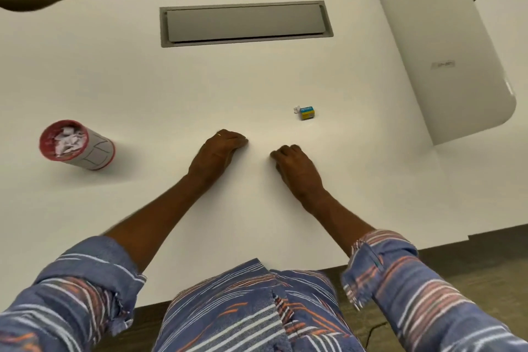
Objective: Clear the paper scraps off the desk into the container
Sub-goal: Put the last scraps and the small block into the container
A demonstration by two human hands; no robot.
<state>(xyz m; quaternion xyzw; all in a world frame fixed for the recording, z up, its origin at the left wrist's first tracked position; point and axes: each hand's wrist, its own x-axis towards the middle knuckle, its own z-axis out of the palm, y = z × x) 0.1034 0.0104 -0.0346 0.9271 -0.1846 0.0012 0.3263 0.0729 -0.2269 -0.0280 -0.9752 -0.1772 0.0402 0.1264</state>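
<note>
Head view shows the desk (171,88) nearly bare, with the container (77,144), a red-rimmed cylinder, standing at the far left and already holding a heap of white paper scraps (67,140). Only one loose scrap (297,109) seems left, a tiny white bit touching the left end of a small blue and yellow box (308,113), just beyond the right hand (297,168).

Risks, as a judgement: the last scrap is small and pale against a pale surface, so it is easy to overlook and leave the job unfinished. A pinch at it could catch the box as well, or push it along. The container sits well apart from that scrap, on the other side of both hands, so a piece this light could slip from the fingers on the way over. A careless knock from the left forearm could also tip the container and spill what it holds.

Both forearms reach forward from rolled striped sleeves. The left hand (220,151) rests knuckles up, fingers curled down onto the desk; the right hand does the same, near it but apart. Whether either grip encloses a scrap cannot be told, since the curled fingers hide the palms.
</note>
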